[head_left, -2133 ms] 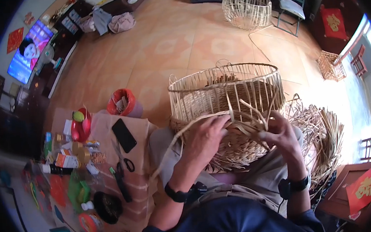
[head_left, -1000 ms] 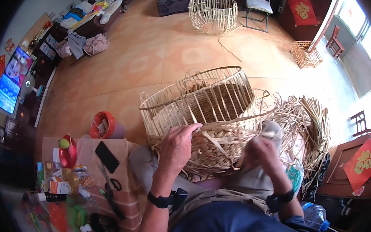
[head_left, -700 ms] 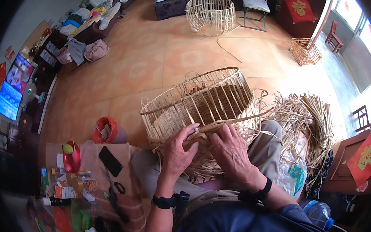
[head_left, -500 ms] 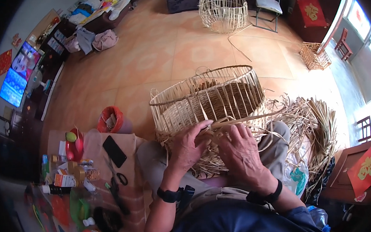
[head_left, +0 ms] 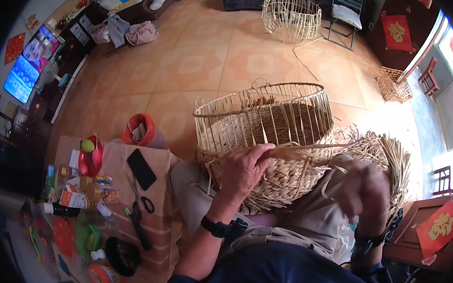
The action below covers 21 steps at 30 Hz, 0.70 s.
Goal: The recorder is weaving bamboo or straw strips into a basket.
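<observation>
A half-woven straw basket [head_left: 272, 183] leans before my knees, its lower wall braided and its upper uprights bare beneath a thin hoop rim. My left hand [head_left: 244, 169] is closed at the near wall, thumb and forefinger pinching a flat dried straw strip [head_left: 312, 147] that runs rightward from the fingers. Over my right thigh, apart from the basket, my right hand [head_left: 363, 192] is smeared by motion. Its fingers cannot be made out, nor whether a strand is in them. Beside it lies a heap of loose dried straw [head_left: 396, 165].
At left a cloth-covered table [head_left: 159, 200] bears scissors [head_left: 145, 201], a black phone [head_left: 141, 169], jars and packets. A red-lined bin [head_left: 149, 134] stands behind it. Farther off are an open-frame basket [head_left: 291, 19], a folding chair [head_left: 345, 15] and a small wicker basket [head_left: 394, 84].
My right hand has left the basket wall and swung right toward the straw heap. My left hand stays pinched on the strip. The whole view has shifted slightly.
</observation>
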Available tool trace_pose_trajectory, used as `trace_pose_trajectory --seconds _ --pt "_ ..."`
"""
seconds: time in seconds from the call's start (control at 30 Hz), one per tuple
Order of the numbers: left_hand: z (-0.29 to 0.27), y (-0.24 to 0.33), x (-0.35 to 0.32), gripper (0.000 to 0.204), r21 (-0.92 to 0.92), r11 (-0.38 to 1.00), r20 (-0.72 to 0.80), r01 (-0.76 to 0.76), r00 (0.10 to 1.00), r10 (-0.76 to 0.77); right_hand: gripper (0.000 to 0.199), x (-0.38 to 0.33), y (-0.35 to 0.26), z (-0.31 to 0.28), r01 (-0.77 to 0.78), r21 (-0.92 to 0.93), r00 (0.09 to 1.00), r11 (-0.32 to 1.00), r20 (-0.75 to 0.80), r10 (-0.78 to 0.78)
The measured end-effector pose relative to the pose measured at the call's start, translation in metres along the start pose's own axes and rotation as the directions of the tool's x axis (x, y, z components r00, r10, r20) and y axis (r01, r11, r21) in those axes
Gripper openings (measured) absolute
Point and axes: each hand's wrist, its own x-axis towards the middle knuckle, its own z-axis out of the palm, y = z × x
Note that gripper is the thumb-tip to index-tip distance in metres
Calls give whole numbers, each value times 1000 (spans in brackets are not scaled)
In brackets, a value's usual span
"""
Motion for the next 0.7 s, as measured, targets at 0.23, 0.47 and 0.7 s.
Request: trace_pose_trajectory --seconds 0.23,0.47,0.7 --pt "13 5 2 21 3 982 -3 191 982 -191 22 61 41 35 -133 -376 972 917 131 195" --pt "8 5 2 15 -106 989 -13 102 994 -104 23 109 58 73 -65 -504 990 861 74 118" --pt "21 30 -4 89 503 864 158 4 983 -96 25 142 47 48 -25 -148 999 989 23 29"
